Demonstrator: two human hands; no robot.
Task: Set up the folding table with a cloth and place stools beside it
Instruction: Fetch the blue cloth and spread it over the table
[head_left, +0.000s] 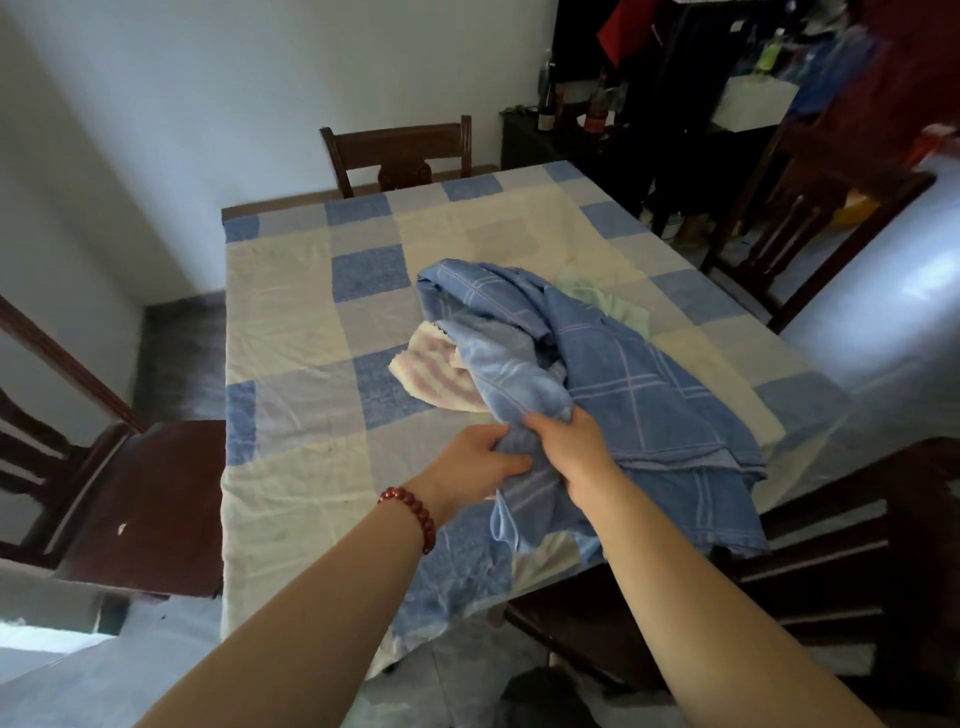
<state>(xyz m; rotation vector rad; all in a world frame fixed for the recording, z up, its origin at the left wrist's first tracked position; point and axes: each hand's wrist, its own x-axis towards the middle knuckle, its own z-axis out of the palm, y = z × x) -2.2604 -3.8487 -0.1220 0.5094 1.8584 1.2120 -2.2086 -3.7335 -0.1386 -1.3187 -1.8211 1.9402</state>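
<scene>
Tablecloth (291, 322): blue, cream and grey checks. Bundled cloth (623, 374): blue, pale windowpane lines. Towel (436, 371): cream-and-pink stripes; bracelet (410, 506): dark red beads.

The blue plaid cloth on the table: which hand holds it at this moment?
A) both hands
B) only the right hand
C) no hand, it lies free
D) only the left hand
A: the left hand and the right hand both grip a bunched part of the blue plaid cloth, side by side.
</scene>
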